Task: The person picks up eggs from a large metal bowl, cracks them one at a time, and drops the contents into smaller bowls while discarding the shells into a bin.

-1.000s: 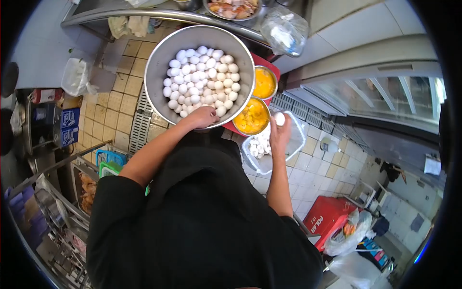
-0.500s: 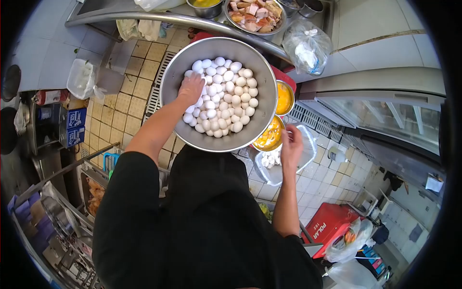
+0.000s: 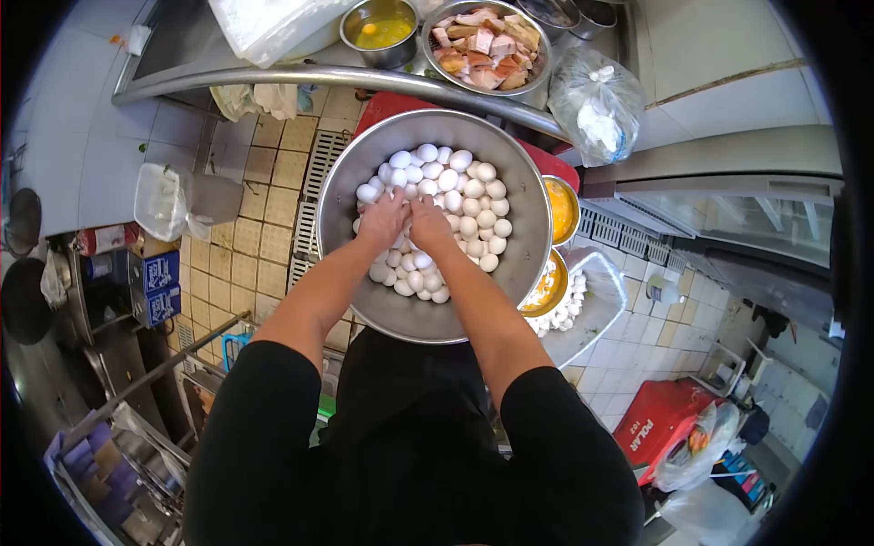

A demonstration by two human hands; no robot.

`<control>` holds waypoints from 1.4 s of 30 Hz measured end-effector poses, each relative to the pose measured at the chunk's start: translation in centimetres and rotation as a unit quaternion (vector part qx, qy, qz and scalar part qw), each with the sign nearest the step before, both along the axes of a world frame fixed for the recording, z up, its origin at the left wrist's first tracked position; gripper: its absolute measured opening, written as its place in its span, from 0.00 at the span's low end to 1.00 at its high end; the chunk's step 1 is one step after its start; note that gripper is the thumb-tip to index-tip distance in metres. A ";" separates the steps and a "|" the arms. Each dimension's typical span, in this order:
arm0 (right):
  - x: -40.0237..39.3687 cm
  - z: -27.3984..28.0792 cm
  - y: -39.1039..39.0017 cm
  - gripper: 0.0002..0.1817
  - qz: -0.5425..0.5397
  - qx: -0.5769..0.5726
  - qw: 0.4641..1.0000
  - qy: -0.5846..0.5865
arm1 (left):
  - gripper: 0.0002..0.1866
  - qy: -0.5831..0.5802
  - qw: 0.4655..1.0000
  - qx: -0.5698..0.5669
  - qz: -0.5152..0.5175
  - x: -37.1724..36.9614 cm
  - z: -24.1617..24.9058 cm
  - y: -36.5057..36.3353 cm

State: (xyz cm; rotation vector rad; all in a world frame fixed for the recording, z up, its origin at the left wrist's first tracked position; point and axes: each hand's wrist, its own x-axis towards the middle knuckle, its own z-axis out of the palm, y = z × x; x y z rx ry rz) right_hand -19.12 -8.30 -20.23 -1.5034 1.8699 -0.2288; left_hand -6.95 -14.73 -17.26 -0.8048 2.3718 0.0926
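Note:
A large steel pot (image 3: 523, 209) holds a heap of white and cream eggs (image 3: 473, 207). Both hands are inside it, side by side on the eggs. My left hand (image 3: 387, 218) is at the left of the heap, its fingers bent down among the eggs. Just right of it, my right hand (image 3: 428, 223) reaches into the same heap. The fingertips of both hands are partly hidden, and whether either grips an egg cannot be made out. Two bowls of yellow egg, one upper (image 3: 561, 211) and one lower (image 3: 549, 289), stand right of the pot.
A lined bin (image 3: 596, 314) with eggshells is below the bowls. On the steel counter (image 3: 300, 80) are a bowl with raw egg (image 3: 381, 35), a tray of cut meat (image 3: 485, 50) and a knotted plastic bag (image 3: 598, 105). A red cooler (image 3: 657, 423) stands lower right.
My right hand has moved from beside the bowls, over the bin, into the pot next to my left hand. My left hand has shifted within the eggs. The view has shifted too.

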 end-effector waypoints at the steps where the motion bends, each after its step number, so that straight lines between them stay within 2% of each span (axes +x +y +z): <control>1: -0.1 0.1 -0.3 0.31 -0.001 0.031 1.000 0.002 | 0.29 -0.003 1.000 0.001 0.003 -0.1 0.4 0.2; 3: -0.5 -0.3 -0.3 0.30 -0.001 0.061 0.998 0.017 | 0.26 -0.001 1.000 0.016 0.025 -0.4 0.8 0.5; 5: -0.9 -1.2 0.5 0.30 0.005 0.059 0.997 0.041 | 0.24 -0.019 1.000 0.013 -0.006 -0.2 0.6 0.5; 7: -3.0 2.6 0.2 0.29 -0.078 0.170 0.972 -0.143 | 0.19 -0.008 1.000 0.017 -0.011 0.3 0.3 0.8; 8: -4.3 5.2 0.0 0.29 -0.121 0.220 0.940 -0.232 | 0.20 0.000 1.000 0.029 0.002 0.7 0.0 0.7; 10: -6.2 9.2 1.6 0.23 -0.166 0.185 0.903 -0.351 | 0.21 0.018 0.998 0.048 0.025 1.5 -0.4 0.1; 11: -7.1 10.5 3.1 0.21 -0.185 0.138 0.879 -0.417 | 0.25 0.048 0.988 0.120 0.084 1.6 0.9 -0.4; 13: -8.7 14.3 6.6 0.21 -0.293 0.107 0.777 -0.546 | 0.26 0.089 0.979 0.133 0.123 2.5 -0.5 -0.8; 15: -10.9 17.0 11.2 0.22 -0.320 0.064 0.684 -0.652 | 0.27 0.128 0.971 0.140 0.142 3.0 -1.1 -0.3; 16: -11.4 18.1 13.5 0.22 -0.351 0.025 0.637 -0.686 | 0.25 0.128 0.968 0.144 0.160 3.1 -1.3 0.0; 18: -12.1 19.7 17.3 0.22 -0.408 -0.065 0.613 -0.673 | 0.23 0.128 0.962 0.149 0.191 3.0 -1.5 0.6; 20: -12.9 18.9 20.3 0.23 -0.408 -0.084 0.767 -0.488 | 0.24 0.124 0.958 0.144 0.216 2.6 -0.8 1.2; 21: -13.1 18.6 21.6 0.24 -0.400 -0.088 0.827 -0.384 | 0.24 0.115 0.958 0.150 0.215 2.4 -0.1 1.3; 22: -12.3 18.7 21.9 0.26 -0.411 -0.152 0.833 -0.337 | 0.25 0.105 0.959 0.154 0.214 2.5 0.4 1.2; 24: -12.1 18.7 22.5 0.27 -0.265 -0.211 0.933 -0.119 | 0.27 0.115 0.953 0.159 0.230 2.8 0.1 1.1; 25: -11.7 19.6 22.1 0.26 -0.230 -0.238 0.941 -0.078 | 0.27 0.106 0.945 0.172 0.258 2.7 0.3 1.0; 27: -11.6 17.5 21.9 0.26 -0.181 -0.222 0.958 -0.008 | 0.30 0.107 0.926 0.178 0.316 2.7 0.0 1.1; 28: -11.6 16.1 22.0 0.26 -0.157 -0.213 0.964 0.028 | 0.29 0.146 0.867 0.268 0.395 3.0 -0.5 1.2; 29: -11.6 14.9 22.3 0.25 -0.171 -0.225 0.959 0.014 | 0.28 0.183 0.792 0.352 0.464 3.2 -0.9 1.3; 30: -11.6 15.3 22.4 0.25 -0.208 -0.237 0.948 -0.050 | 0.28 0.216 0.702 0.431 0.524 3.2 -1.0 1.5; 31: -11.6 15.9 22.6 0.24 -0.240 -0.246 0.932 -0.115 | 0.26 0.263 0.625 0.470 0.565 2.2 1.1 2.4; 33: -11.8 16.0 23.4 0.24 -0.292 -0.270 0.894 -0.207 | 0.23 0.345 0.449 0.532 0.629 1.1 5.0 5.4; 35: -12.5 14.7 24.3 0.23 -0.332 -0.309 0.853 -0.259 | 0.22 0.353 0.319 0.597 0.646 1.2 4.7 7.1; 36: -13.2 13.5 24.9 0.23 -0.349 -0.299 0.862 -0.214 | 0.21 0.355 0.250 0.625 0.648 1.2 4.7 8.0; 37: -14.0 11.9 25.6 0.23 -0.365 -0.288 0.869 -0.169 | 0.20 0.366 0.206 0.661 0.622 0.6 5.1 9.1; 40: -15.8 10.4 26.5 0.23 -0.383 -0.234 0.890 -0.077 | 0.19 0.369 0.166 0.688 0.602 -1.5 8.0 12.0; 42: -16.6 9.6 26.7 0.24 -0.357 -0.224 0.907 -0.027 | 0.20 0.379 0.199 0.708 0.561 -2.7 8.5 13.1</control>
